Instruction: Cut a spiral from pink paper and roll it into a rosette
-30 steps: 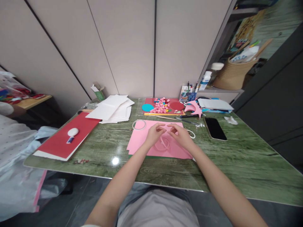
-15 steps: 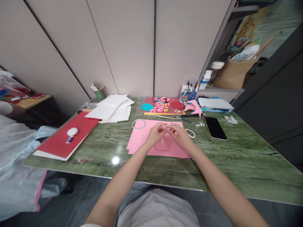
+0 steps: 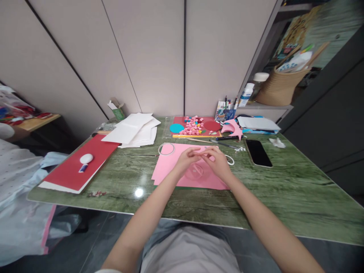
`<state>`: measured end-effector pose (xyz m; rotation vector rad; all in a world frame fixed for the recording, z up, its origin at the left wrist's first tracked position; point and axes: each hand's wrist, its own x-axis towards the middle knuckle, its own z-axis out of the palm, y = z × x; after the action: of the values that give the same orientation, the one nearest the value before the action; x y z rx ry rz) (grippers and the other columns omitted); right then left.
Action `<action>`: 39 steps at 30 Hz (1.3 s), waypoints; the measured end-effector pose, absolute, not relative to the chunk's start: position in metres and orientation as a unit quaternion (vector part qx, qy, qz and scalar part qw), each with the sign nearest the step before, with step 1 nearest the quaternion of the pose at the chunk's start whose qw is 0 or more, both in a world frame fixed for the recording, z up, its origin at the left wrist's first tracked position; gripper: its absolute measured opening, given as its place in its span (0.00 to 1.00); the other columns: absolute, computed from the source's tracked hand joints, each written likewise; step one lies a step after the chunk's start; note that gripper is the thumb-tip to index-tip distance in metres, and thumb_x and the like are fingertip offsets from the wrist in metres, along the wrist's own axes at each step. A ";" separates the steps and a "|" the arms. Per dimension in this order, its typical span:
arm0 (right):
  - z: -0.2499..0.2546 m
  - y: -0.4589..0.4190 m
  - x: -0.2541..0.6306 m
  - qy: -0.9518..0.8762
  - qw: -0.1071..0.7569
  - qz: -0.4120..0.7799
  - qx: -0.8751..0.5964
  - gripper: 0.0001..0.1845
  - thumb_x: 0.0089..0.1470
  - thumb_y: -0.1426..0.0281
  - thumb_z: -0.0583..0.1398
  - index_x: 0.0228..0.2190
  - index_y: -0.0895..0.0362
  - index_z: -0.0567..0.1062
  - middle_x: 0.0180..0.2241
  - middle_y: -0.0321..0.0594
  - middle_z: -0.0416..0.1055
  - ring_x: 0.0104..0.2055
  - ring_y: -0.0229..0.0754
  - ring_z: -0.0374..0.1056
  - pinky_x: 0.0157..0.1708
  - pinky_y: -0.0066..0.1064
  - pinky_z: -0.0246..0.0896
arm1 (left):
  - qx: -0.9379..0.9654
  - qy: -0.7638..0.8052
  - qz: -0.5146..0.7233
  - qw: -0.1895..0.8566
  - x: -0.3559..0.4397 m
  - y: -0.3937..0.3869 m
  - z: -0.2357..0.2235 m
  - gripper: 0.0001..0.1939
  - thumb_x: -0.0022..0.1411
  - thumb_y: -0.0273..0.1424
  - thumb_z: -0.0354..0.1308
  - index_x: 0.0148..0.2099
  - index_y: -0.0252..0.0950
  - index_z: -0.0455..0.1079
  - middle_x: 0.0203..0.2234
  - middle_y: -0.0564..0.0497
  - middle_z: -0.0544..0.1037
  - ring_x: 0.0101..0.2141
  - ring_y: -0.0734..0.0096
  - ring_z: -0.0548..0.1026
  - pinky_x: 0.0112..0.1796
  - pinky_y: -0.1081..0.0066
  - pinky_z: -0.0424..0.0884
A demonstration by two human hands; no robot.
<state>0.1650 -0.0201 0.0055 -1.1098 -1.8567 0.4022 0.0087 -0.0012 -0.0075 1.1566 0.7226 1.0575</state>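
My left hand point(image 3: 186, 159) and my right hand point(image 3: 214, 161) meet above pink sheets of paper point(image 3: 166, 167), fingertips pinched together. Between them is a thin pink paper strip point(image 3: 199, 170), its loose end curling down over the sheets. The exact fold at the fingertips is too small to make out. Beside my left hand a white tape roll point(image 3: 166, 149) lies across the sheets' upper left corner. Another white ring point(image 3: 229, 160) is partly hidden behind my right hand. Beyond the hands, small pink folded pieces point(image 3: 193, 126) are heaped on a red sheet between blue and red circles.
Red card point(image 3: 82, 170) with a white oval object and a glue stick lies at left, near white sheets point(image 3: 131, 129). A phone point(image 3: 258, 153), pens point(image 3: 227, 138) and a pen box point(image 3: 225, 112) are at right. Another person's sleeve point(image 3: 17, 182) shows at far left.
Both hands stay over the pink sheets, with only small shifts of the fingers. The hanging strip's curl has changed shape slightly.
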 end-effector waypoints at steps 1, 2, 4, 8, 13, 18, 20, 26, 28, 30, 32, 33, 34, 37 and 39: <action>0.006 -0.020 0.165 -0.750 0.454 0.169 -0.451 0.08 0.50 0.72 0.56 0.32 0.53 0.74 0.33 0.38 0.64 0.30 0.36 0.63 0.33 0.31 0.61 | 0.508 0.313 0.464 0.655 0.009 -0.001 -0.008 0.23 0.44 0.27 0.62 0.45 0.33 0.66 0.30 0.48 0.74 0.32 0.74 0.71 0.36 0.72 0.63; 0.006 -0.020 0.165 -0.747 0.454 0.175 -0.453 0.07 0.50 0.72 0.56 0.32 0.54 0.74 0.33 0.38 0.64 0.30 0.36 0.63 0.32 0.31 0.61 | 0.507 0.311 0.463 0.657 0.009 -0.001 -0.008 0.23 0.43 0.27 0.62 0.45 0.33 0.66 0.30 0.48 0.74 0.32 0.74 0.71 0.36 0.72 0.63; 0.006 -0.020 0.164 -0.744 0.454 0.182 -0.455 0.06 0.48 0.72 0.57 0.31 0.55 0.73 0.33 0.38 0.65 0.28 0.35 0.63 0.32 0.30 0.60 | 0.507 0.312 0.459 0.660 0.009 -0.001 -0.008 0.22 0.43 0.28 0.62 0.44 0.33 0.67 0.30 0.49 0.74 0.31 0.75 0.71 0.37 0.71 0.63; 0.005 -0.020 0.164 -0.745 0.454 0.186 -0.451 0.04 0.47 0.73 0.58 0.29 0.56 0.71 0.32 0.37 0.65 0.28 0.35 0.63 0.31 0.30 0.59 | 0.499 0.308 0.460 0.667 0.010 -0.002 -0.005 0.22 0.41 0.27 0.63 0.43 0.32 0.68 0.28 0.49 0.74 0.31 0.75 0.71 0.37 0.71 0.63; 0.007 -0.021 0.163 -0.751 0.445 0.181 -0.453 0.01 0.47 0.72 0.57 0.25 0.55 0.69 0.28 0.37 0.65 0.28 0.36 0.62 0.30 0.29 0.58 | 0.493 0.293 0.465 0.674 0.010 -0.003 -0.004 0.22 0.41 0.26 0.63 0.42 0.32 0.68 0.28 0.49 0.74 0.30 0.75 0.71 0.37 0.72 0.63; 0.010 -0.024 0.162 -0.760 0.434 0.166 -0.454 0.02 0.47 0.72 0.57 0.25 0.55 0.68 0.27 0.36 0.64 0.28 0.36 0.62 0.30 0.29 0.57 | 0.488 0.288 0.462 0.682 0.010 -0.001 -0.007 0.22 0.41 0.26 0.63 0.42 0.32 0.68 0.26 0.50 0.74 0.29 0.75 0.71 0.36 0.72 0.63; 0.011 -0.025 0.162 -0.766 0.428 0.158 -0.454 0.01 0.47 0.72 0.57 0.25 0.55 0.69 0.27 0.36 0.64 0.28 0.37 0.62 0.31 0.30 0.57 | 0.479 0.291 0.459 0.689 0.009 -0.001 -0.008 0.22 0.41 0.25 0.63 0.42 0.32 0.69 0.26 0.50 0.74 0.29 0.75 0.71 0.36 0.72 0.63; 0.009 -0.026 0.163 -0.792 0.397 0.119 -0.448 0.06 0.50 0.72 0.55 0.32 0.53 0.71 0.31 0.38 0.66 0.31 0.38 0.62 0.34 0.31 0.58 | 0.429 0.320 0.460 0.709 0.007 0.000 -0.010 0.23 0.41 0.23 0.61 0.44 0.32 0.68 0.24 0.50 0.74 0.27 0.76 0.71 0.32 0.74 0.62; 0.007 -0.026 0.163 -0.798 0.389 0.108 -0.447 0.08 0.51 0.71 0.55 0.34 0.52 0.72 0.32 0.39 0.67 0.32 0.39 0.62 0.35 0.32 0.58 | 0.426 0.322 0.463 0.708 0.007 0.000 -0.010 0.23 0.41 0.23 0.60 0.44 0.32 0.68 0.23 0.51 0.74 0.27 0.77 0.70 0.31 0.74 0.61; 0.005 -0.025 0.164 -0.798 0.389 0.109 -0.447 0.08 0.51 0.71 0.55 0.34 0.52 0.73 0.32 0.39 0.67 0.33 0.40 0.63 0.36 0.33 0.58 | 0.431 0.321 0.464 0.704 0.007 0.000 -0.009 0.23 0.41 0.23 0.60 0.44 0.31 0.68 0.23 0.51 0.73 0.26 0.77 0.70 0.31 0.74 0.61; 0.004 -0.024 0.164 -0.792 0.398 0.119 -0.447 0.09 0.51 0.71 0.55 0.35 0.52 0.73 0.32 0.39 0.67 0.33 0.40 0.63 0.35 0.33 0.59 | 0.434 0.322 0.463 0.702 0.007 0.000 -0.008 0.23 0.41 0.24 0.60 0.44 0.31 0.68 0.23 0.51 0.74 0.26 0.77 0.70 0.32 0.74 0.62; 0.003 -0.024 0.164 -0.789 0.403 0.126 -0.447 0.09 0.51 0.70 0.55 0.35 0.52 0.73 0.32 0.39 0.67 0.32 0.39 0.63 0.35 0.33 0.59 | 0.434 0.324 0.463 0.702 0.007 0.000 -0.008 0.22 0.42 0.24 0.61 0.44 0.32 0.68 0.23 0.51 0.74 0.26 0.77 0.70 0.33 0.73 0.62; 0.002 -0.023 0.163 -0.786 0.408 0.132 -0.446 0.09 0.51 0.70 0.55 0.35 0.52 0.74 0.32 0.39 0.67 0.32 0.39 0.63 0.34 0.33 0.59 | 0.434 0.326 0.462 0.702 0.007 0.000 -0.008 0.22 0.42 0.24 0.61 0.44 0.32 0.68 0.23 0.51 0.74 0.26 0.77 0.70 0.33 0.73 0.62; 0.002 -0.021 0.163 -0.781 0.418 0.154 -0.438 0.10 0.52 0.70 0.55 0.35 0.52 0.74 0.32 0.39 0.67 0.32 0.39 0.63 0.33 0.32 0.59 | 0.443 0.337 0.462 0.690 0.008 -0.001 -0.007 0.22 0.42 0.26 0.62 0.44 0.33 0.68 0.24 0.51 0.74 0.27 0.77 0.70 0.34 0.72 0.62; 0.001 -0.020 0.163 -0.775 0.424 0.165 -0.438 0.10 0.52 0.70 0.55 0.35 0.52 0.74 0.31 0.39 0.67 0.32 0.39 0.63 0.32 0.31 0.58 | 0.459 0.344 0.469 0.671 0.009 -0.002 -0.006 0.22 0.42 0.27 0.63 0.43 0.33 0.68 0.25 0.51 0.75 0.27 0.76 0.71 0.35 0.72 0.62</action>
<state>0.1625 -0.0204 0.0014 -1.0966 -1.9401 0.4117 0.0088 -0.0022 -0.0061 1.0349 0.7742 1.0572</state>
